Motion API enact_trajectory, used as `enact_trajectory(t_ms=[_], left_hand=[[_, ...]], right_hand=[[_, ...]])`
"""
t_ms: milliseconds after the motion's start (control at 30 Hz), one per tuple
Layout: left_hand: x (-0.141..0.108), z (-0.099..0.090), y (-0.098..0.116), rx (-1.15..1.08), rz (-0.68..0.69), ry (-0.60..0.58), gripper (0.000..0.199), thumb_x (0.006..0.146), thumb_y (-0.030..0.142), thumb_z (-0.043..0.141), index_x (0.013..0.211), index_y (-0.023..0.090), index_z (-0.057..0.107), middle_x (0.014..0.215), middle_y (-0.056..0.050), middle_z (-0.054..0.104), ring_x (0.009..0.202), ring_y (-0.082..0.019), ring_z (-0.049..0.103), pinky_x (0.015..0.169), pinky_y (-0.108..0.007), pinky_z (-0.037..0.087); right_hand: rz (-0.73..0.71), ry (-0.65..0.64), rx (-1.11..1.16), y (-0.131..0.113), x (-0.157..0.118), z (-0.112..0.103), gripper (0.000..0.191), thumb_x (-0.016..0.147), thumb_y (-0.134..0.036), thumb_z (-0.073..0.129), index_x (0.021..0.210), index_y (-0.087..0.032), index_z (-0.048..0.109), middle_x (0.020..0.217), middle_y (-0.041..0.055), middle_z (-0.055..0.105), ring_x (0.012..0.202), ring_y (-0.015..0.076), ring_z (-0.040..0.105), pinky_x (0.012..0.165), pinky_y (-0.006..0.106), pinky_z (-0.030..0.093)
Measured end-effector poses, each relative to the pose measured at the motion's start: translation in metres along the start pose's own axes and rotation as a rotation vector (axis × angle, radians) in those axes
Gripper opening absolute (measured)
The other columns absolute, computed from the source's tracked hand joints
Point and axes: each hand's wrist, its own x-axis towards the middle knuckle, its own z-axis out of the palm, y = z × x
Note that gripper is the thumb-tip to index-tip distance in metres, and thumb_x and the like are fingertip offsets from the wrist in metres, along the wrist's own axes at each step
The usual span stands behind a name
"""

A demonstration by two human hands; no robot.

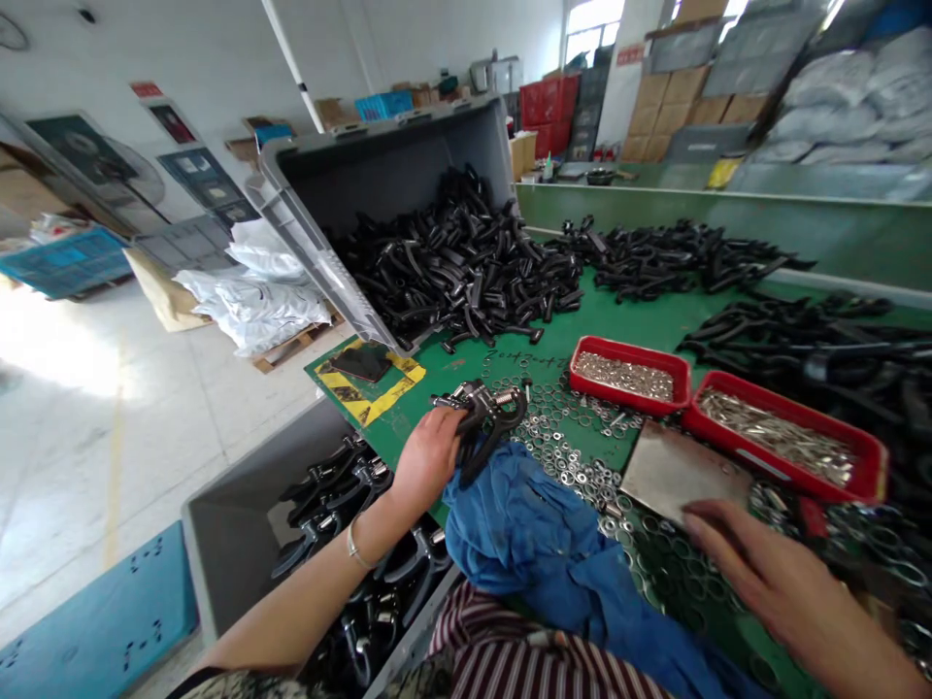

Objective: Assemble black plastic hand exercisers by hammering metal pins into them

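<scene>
My left hand (429,456) is closed on a black hand grip with a metal spring (502,398), held at the table's near edge above a blue cloth (524,515). My right hand (764,573) is at the near corner of a flat metal plate (674,471), with its fingers close together; whether they pinch anything is hidden. Beyond the plate stand two red trays, one with small metal pieces (626,377) and one with metal pins (779,437). Metal rings and nuts (575,461) lie scattered between the hands.
A tipped grey crate (291,233) spills black handles (466,262) onto the green table (618,316). More black parts (815,340) lie at the right. Below left, a grey bin (240,524) holds assembled grips (356,495). A dark phone-like slab (360,362) lies inside yellow tape.
</scene>
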Motion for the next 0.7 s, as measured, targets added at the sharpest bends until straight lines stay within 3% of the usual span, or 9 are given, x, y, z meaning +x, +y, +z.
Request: enact_trajectory(t_ms=[133,233,333,433,567,633,700], left_hand=[[-0.008,-0.012,-0.029,-0.108,-0.211,0.032,0.024,0.095,0.024,0.048,0.113,0.015,0.06,0.109,-0.011,0.065,0.104,-0.025,0.063,0.095,-0.04,0.05],[-0.009,-0.006,-0.046,-0.161,-0.344,-0.097,0.026,0.095,0.029,0.048,0.111,0.012,0.061,0.106,-0.013,0.068,0.101,-0.026,0.065,0.093,-0.039,0.05],[-0.002,-0.004,-0.06,-0.305,-0.35,-0.233,0.039,0.099,0.044,0.041,0.108,0.013,0.062,0.102,-0.012,0.07,0.096,-0.026,0.067,0.09,-0.039,0.05],[0.016,-0.012,-0.077,-0.531,-0.293,-0.429,0.058,0.095,0.063,0.035,0.1,0.016,0.068,0.1,-0.009,0.073,0.094,-0.025,0.067,0.09,-0.037,0.05],[0.047,-0.018,-0.096,-0.872,-0.315,-0.689,0.067,0.091,0.072,0.036,0.108,0.017,0.071,0.11,-0.006,0.073,0.106,-0.024,0.064,0.096,-0.034,0.049],[0.055,-0.013,-0.097,-0.895,-0.286,-0.727,0.069,0.092,0.072,0.033,0.109,0.017,0.07,0.114,-0.005,0.071,0.109,-0.024,0.062,0.098,-0.034,0.047],[0.052,-0.007,-0.093,-0.772,-0.237,-0.674,0.07,0.093,0.069,0.031,0.107,0.013,0.069,0.112,-0.009,0.07,0.106,-0.025,0.062,0.099,-0.037,0.046]], right_hand=[[0.024,-0.302,0.684,-0.077,0.066,0.067,0.041,0.092,-0.058,0.049,0.112,-0.025,0.062,0.101,0.0079,0.074,0.09,0.0257,0.072,0.084,0.044,0.058],[0.057,-0.287,0.917,-0.12,0.111,0.124,0.046,0.086,-0.059,0.06,0.114,-0.023,0.061,0.109,0.0093,0.072,0.101,0.0262,0.069,0.094,0.046,0.054],[0.102,-0.218,0.974,-0.147,0.14,0.165,0.053,0.084,-0.058,0.064,0.122,-0.023,0.057,0.128,0.0107,0.065,0.116,0.0261,0.063,0.102,0.046,0.048],[0.138,-0.189,1.031,-0.162,0.154,0.186,0.055,0.088,-0.06,0.059,0.127,-0.022,0.055,0.133,0.0105,0.063,0.125,0.0259,0.057,0.106,0.047,0.045],[0.165,-0.184,1.068,-0.169,0.161,0.196,0.055,0.092,-0.063,0.05,0.131,-0.023,0.054,0.13,0.0095,0.065,0.128,0.0252,0.054,0.11,0.047,0.041],[0.122,-0.17,1.072,-0.17,0.164,0.202,0.054,0.092,-0.061,0.05,0.131,-0.024,0.054,0.133,0.0078,0.063,0.128,0.0234,0.054,0.112,0.044,0.039],[0.106,-0.154,1.087,-0.172,0.164,0.208,0.054,0.092,-0.059,0.052,0.131,-0.022,0.054,0.136,0.0072,0.061,0.128,0.0225,0.054,0.113,0.042,0.038]])
